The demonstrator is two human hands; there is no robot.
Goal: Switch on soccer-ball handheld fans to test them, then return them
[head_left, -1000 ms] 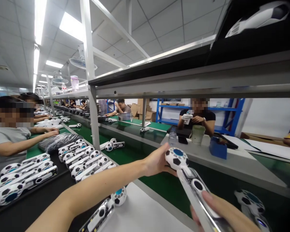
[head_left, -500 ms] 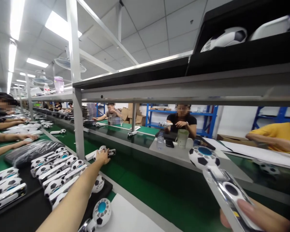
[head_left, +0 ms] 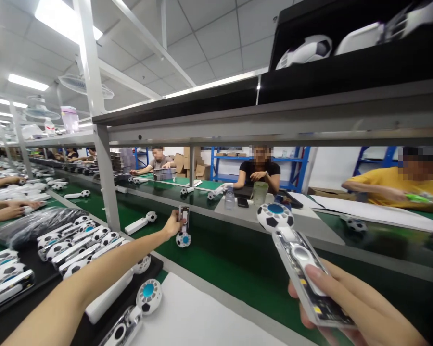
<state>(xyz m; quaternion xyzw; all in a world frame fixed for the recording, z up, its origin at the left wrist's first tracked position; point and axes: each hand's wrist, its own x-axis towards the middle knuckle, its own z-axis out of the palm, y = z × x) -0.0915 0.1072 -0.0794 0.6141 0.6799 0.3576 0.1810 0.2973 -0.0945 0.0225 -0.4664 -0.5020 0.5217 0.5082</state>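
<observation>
My right hand (head_left: 332,288) grips a handheld fan (head_left: 276,218) with a black-and-white football-patterned head and a blue centre. Its handle is open-faced, showing electronics inside, and my thumb lies on it. Stretched out over the green conveyor belt (head_left: 216,269), my left hand (head_left: 173,225) is closed on another such fan (head_left: 183,239), its ball head pointing down. Left of that hand, a white-handled fan (head_left: 140,224) lies on the belt. Near me, one more fan (head_left: 149,295) rests partly on a white sheet (head_left: 198,312).
A black tray (head_left: 54,315) at left holds rows of fans, with a plastic-wrapped bundle (head_left: 36,228) behind it. A metal post (head_left: 106,185) and an overhead shelf (head_left: 238,115) frame the belt. Co-workers sit across; a bottle (head_left: 229,199) and a green cup (head_left: 260,193) stand there.
My left hand has moved right with a fan, away from the white-handled fan on the belt. The fan in my right hand has shifted left and shows more fully. The view has turned right.
</observation>
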